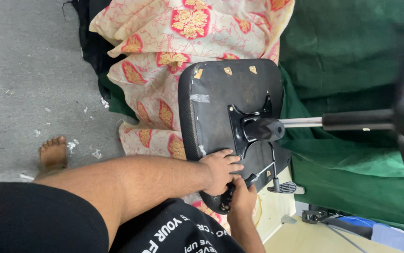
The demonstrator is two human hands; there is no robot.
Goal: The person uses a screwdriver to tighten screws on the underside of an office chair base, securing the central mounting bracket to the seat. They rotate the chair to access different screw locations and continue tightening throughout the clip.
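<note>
A black office chair seat [220, 89] lies on its side with its underside facing me. A black metal mechanism plate [253, 129] is bolted to it, and the gas column [352, 120] runs off to the right. My left hand [220, 169] presses on the seat's lower part, fingers curled against the plate's edge. Just below it, my right hand [242, 197] grips a thin screwdriver-like tool [260, 172] whose tip points at the plate. The chair's grey lever paddle [284, 188] sticks out beside the hands.
A red and cream flowered cloth [164, 61] lies under the seat, with green fabric [352, 56] to the right. My bare foot [53, 152] rests on the grey floor [28, 70], which has white scraps on it. Small tools [314, 216] lie at the lower right.
</note>
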